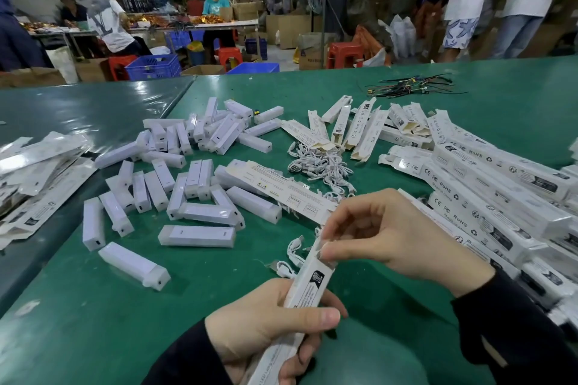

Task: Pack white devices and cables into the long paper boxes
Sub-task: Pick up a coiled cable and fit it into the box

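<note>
My left hand [269,322] grips a long white paper box [305,291] around its middle, tilted up toward the right. My right hand [384,234] pinches the flap at the box's upper end with thumb and forefinger. Several white devices [197,236] lie scattered across the green table [109,306] to the left and centre. A heap of white cables [319,166] sits in the middle, and a loose cable [291,256] lies just beyond the held box. What is inside the box is hidden.
Open empty boxes [359,131] lie at the back centre. Closed boxes [488,194] are stacked along the right. Flat box blanks [40,166] pile at the left. Black wires [413,87] lie at the far right. People sit and stand beyond the table.
</note>
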The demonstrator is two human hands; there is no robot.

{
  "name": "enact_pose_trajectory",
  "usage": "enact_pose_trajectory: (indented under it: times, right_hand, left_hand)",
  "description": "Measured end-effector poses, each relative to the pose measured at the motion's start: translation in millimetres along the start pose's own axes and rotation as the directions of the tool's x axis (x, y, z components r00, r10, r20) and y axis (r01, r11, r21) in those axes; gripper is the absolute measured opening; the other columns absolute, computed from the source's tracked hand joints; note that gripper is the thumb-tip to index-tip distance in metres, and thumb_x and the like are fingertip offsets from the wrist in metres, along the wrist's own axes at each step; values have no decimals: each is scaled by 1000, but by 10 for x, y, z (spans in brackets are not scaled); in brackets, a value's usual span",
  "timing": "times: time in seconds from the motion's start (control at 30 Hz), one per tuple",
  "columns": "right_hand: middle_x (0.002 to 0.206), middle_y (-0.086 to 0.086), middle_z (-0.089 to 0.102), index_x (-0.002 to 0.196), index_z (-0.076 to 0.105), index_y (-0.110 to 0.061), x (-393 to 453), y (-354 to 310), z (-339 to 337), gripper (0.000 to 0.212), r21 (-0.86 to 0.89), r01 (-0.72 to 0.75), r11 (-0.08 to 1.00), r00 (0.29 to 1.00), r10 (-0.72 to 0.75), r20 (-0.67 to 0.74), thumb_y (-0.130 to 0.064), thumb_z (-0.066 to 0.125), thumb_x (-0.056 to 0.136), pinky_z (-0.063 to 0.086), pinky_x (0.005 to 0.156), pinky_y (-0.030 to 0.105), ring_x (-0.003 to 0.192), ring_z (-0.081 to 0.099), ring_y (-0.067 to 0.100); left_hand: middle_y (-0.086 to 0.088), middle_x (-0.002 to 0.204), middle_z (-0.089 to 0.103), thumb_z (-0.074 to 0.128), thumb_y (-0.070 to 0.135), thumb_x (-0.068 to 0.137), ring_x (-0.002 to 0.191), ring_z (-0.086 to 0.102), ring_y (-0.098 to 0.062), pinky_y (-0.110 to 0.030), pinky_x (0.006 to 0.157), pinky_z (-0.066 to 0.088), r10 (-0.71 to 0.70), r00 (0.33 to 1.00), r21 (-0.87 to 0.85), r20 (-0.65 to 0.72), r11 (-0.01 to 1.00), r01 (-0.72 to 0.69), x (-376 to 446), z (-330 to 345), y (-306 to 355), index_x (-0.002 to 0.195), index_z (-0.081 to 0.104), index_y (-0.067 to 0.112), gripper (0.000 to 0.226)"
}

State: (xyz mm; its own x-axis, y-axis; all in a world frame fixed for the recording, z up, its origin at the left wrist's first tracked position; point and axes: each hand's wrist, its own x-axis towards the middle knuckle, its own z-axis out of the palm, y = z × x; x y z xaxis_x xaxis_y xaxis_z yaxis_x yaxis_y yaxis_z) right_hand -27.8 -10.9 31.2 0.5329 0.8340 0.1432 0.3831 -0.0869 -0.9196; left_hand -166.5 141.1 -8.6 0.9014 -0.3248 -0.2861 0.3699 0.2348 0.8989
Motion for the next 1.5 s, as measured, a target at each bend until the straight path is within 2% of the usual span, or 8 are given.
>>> enact_pose_trajectory:
  times: [0.13,0.27,0.43,0.6,0.83,1.0,1.23,1.5]
  right_hand:
    - [66,5,72,71,76,-13,37,39,112,10,89,-4,996,1000,5,-13,-6,80,76,51,59,21,59,62,11]
    - [86,4,77,91,77,-18,66,85,206,15,73,-32,997,999,33,-14,-8,67,89,54,74,29,78,65,10]
    - [73,-2,70,90,72,-8,88,109,337,6,241,-111,964,979,148,-141,-13,70,87,45,63,12,64,60,4]
    - [77,7,55,84,75,-7,69,96,409,25,176,-171,969,977,191,-99,-28,63,92,31,65,26,69,40,15]
    - [69,-9,59,67,69,-18,78,56,317,29,107,-154,982,988,154,6,-18,59,95,40,70,14,68,50,2]
    - [80,-20,67,73,74,-22,56,62,297,24,69,-93,993,994,89,66,-20,62,94,44,85,18,85,62,6]
    - [78,0,72,91,70,-12,70,71,194,16,302,-109,947,990,132,-56,1,71,82,48,62,15,70,64,8]
    - [75,-3,69,88,68,-13,76,81,396,21,374,-86,923,984,137,-111,-22,79,73,46,58,17,68,60,9]
  left_hand:
    - [-6,50,47,69,55,78,30,40,-11,-17,36,41,16,999,-124,-35,992,-20,17,13,-5,104,63,5,56]
    - [-3,42,45,54,67,76,26,36,-9,-14,32,37,-29,993,-225,-110,974,4,74,18,28,73,58,5,63]
    - [-8,59,51,46,62,79,26,33,-12,-14,30,34,11,970,-310,-242,947,-89,131,11,43,120,49,11,65]
    - [-16,63,47,27,24,103,26,44,-15,-19,27,37,341,869,-9,-358,930,-368,195,-56,-70,128,39,3,35]
    - [-11,63,48,61,44,87,56,58,-30,-39,40,53,361,876,-76,-320,912,-404,157,111,-73,114,42,59,36]
    - [-7,63,47,55,36,87,52,56,-27,-43,42,54,362,893,-73,-268,917,-393,181,119,-120,113,48,43,28]
    - [-12,76,59,63,30,85,58,58,-32,-47,43,53,399,828,-113,-394,873,-474,142,111,-54,92,52,44,19]
    - [-11,79,67,56,34,90,62,64,-32,-46,41,54,500,716,21,-487,826,-563,138,126,-53,105,43,25,21]
